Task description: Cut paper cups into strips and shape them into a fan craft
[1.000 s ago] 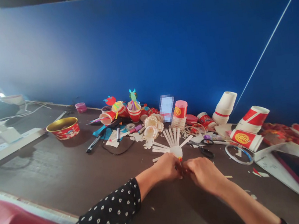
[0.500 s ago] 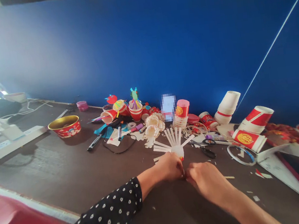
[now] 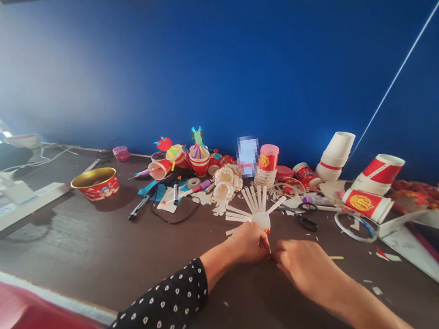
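Observation:
A white paper cup (image 3: 262, 220) cut into a fan of long strips lies on the table, its strips spreading away from me. My left hand (image 3: 247, 243), in a black dotted sleeve, grips the cup's base end from the left. My right hand (image 3: 304, 268) comes in from the right, with its fingertips against a small red edge at the cup's lower end, next to my left fingers. The hands hide most of that end. Between those fingertips I cannot make out a separate object.
Behind the hands stand paper crafts, markers, tape, and a gold-rimmed red tin (image 3: 95, 184). Black scissors (image 3: 303, 219), stacked cups (image 3: 336, 156), and a wire hoop (image 3: 354, 227) lie to the right. Paper scraps dot the dark table (image 3: 71, 245), backed by a blue wall (image 3: 205, 63).
The view has tilted slightly, shifting the table items a little rightward. My right hand sits a little lower than a second ago. My left hand keeps its hold on the cup.

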A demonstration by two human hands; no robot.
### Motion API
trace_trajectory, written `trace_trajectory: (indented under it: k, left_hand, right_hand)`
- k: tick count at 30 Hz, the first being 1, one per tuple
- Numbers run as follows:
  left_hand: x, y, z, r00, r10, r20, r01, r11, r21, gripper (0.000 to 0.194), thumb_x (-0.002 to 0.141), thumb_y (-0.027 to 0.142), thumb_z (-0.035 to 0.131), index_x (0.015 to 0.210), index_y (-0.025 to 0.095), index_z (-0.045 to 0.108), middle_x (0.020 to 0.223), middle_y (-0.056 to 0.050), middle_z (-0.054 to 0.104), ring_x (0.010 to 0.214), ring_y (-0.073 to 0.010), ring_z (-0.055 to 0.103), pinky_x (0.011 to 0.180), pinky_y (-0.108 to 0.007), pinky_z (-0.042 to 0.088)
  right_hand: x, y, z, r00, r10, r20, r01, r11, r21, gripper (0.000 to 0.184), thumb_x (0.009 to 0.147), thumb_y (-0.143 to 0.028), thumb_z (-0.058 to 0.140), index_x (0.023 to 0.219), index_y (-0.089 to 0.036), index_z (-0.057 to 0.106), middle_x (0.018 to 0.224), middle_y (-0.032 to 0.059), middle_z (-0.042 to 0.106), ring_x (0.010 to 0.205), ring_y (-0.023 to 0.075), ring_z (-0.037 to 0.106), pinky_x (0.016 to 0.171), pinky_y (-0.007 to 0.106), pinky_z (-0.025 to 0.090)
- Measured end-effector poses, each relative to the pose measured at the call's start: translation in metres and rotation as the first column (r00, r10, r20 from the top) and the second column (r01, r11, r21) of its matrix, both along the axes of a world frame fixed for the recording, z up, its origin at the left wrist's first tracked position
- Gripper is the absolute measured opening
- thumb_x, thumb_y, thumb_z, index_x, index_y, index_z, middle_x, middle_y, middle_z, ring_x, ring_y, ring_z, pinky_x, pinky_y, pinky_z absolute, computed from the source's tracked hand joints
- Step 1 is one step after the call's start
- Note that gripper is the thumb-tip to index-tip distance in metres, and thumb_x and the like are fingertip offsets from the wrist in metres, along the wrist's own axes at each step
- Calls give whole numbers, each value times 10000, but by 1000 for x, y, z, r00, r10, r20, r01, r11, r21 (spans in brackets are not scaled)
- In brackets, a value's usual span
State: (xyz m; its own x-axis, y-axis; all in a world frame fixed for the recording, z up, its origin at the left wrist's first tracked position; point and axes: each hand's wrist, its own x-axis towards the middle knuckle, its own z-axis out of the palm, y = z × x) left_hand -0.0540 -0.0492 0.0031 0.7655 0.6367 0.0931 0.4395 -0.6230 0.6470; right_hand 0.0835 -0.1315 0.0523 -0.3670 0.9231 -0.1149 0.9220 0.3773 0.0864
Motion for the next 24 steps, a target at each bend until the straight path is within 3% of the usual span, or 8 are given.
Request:
trace_trajectory:
  k: [3, 8, 12, 18, 24]
  left_hand:
    - [-3, -1, 8, 998, 43, -42, -45, 997, -61, 120, 641, 169, 616, 731, 139, 690, 761, -33, 651, 680, -126, 556, 630, -208, 418]
    - [-5, -3, 22, 987, 123, -102, -134, 985, -109, 336, 610, 15, 460, 827, 138, 683, 760, -16, 661, 661, -113, 549, 577, -188, 390]
    - [-4, -6, 25, 982, 148, -114, -160, 982, -102, 352, 608, 13, 419, 798, 134, 690, 746, -19, 670, 655, -114, 558, 579, -188, 394]
    - [-4, -3, 18, 991, 101, -86, -103, 994, -21, 331, 632, 23, 411, 750, 141, 697, 793, -35, 689, 736, -134, 593, 686, -206, 431]
    - [-6, -1, 17, 991, 21, -136, -16, 999, 36, 241, 641, 63, 494, 740, 142, 699, 789, -44, 687, 742, -154, 593, 681, -217, 430]
  right_hand:
    - [0, -1, 3, 1000, 18, -20, -18, 1000, 3, 244, 835, -143, 423, 827, -167, 666, 854, 86, 690, 749, 192, 642, 580, 252, 368]
    - [-1, -1, 2, 998, 17, -52, -16, 1000, 12, 257, 867, -156, 403, 807, -151, 654, 839, 92, 681, 729, 179, 635, 577, 251, 360]
    - [0, -1, -1, 996, 41, -74, -37, 998, 50, 283, 898, -155, 377, 808, -153, 646, 850, 83, 674, 747, 176, 622, 597, 255, 362]
    - [-1, 1, -6, 998, 16, -65, -10, 995, 97, 286, 926, -175, 352, 868, -158, 632, 875, 72, 661, 781, 176, 607, 622, 249, 381]
    - [3, 6, -16, 997, 56, -54, -49, 990, 129, 274, 926, -178, 365, 901, -160, 637, 881, 74, 661, 803, 181, 588, 622, 254, 386]
